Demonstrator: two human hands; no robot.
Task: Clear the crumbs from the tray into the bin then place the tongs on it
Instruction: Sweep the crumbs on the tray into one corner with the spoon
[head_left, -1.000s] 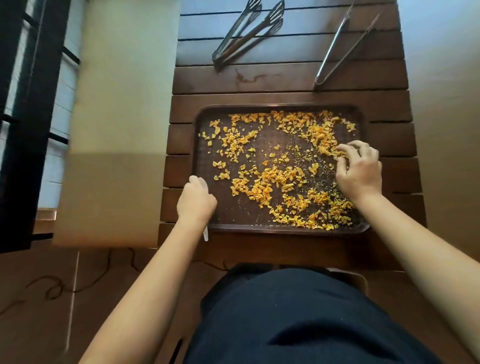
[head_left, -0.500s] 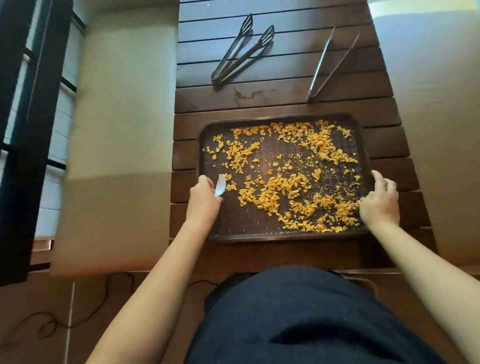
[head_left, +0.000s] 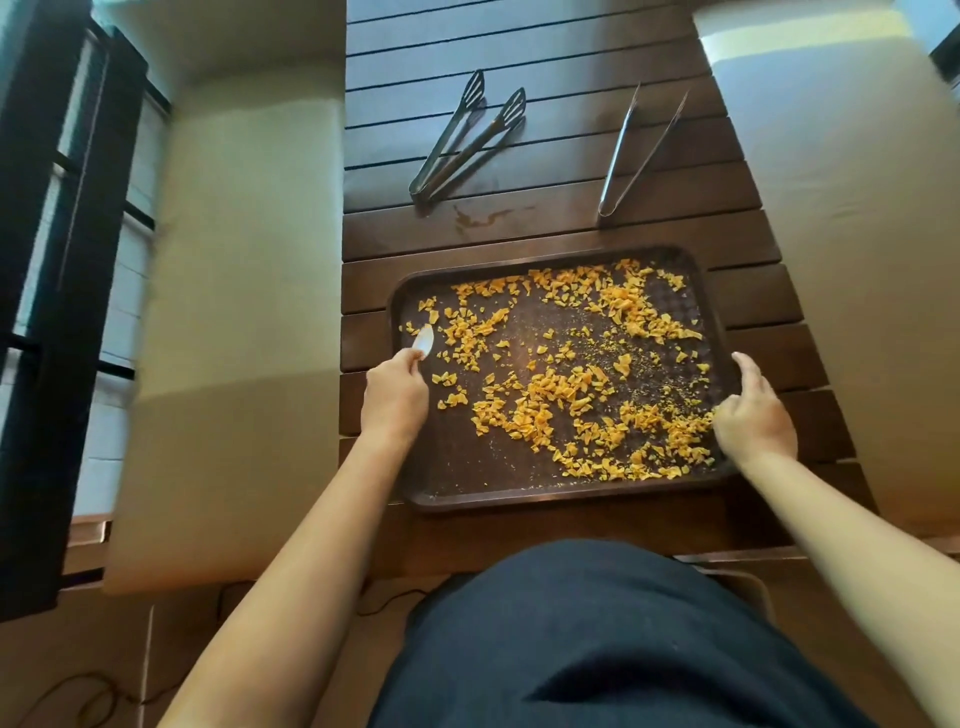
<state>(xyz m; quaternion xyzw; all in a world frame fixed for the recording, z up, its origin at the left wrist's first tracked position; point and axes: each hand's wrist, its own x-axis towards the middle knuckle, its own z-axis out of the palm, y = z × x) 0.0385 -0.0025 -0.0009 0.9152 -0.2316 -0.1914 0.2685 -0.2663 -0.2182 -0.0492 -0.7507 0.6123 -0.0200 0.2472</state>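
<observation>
A dark brown tray (head_left: 457, 478) lies on the slatted wooden table, strewn with orange crumbs (head_left: 561, 400). My left hand (head_left: 395, 397) is over the tray's left side and grips a small white plastic spoon (head_left: 424, 341), its bowl pointing away from me among the crumbs. My right hand (head_left: 753, 415) holds the tray's right rim, thumb along the edge and fingers curled inside. Two pairs of metal tongs lie beyond the tray: slotted-head tongs (head_left: 462, 140) at left and plain narrow tongs (head_left: 634, 156) at right. No bin is in view.
The dark slatted table (head_left: 519, 47) runs away from me between two beige cushioned seats (head_left: 234, 312) (head_left: 857, 260). A dark window frame (head_left: 47, 312) stands at far left. A wet smear (head_left: 483, 218) marks the slat behind the tray. My dark-clothed lap fills the bottom.
My right hand left the crumbs and moved to the tray's right rim. My left hand turned the white spoon forward and reached further into the tray's left side.
</observation>
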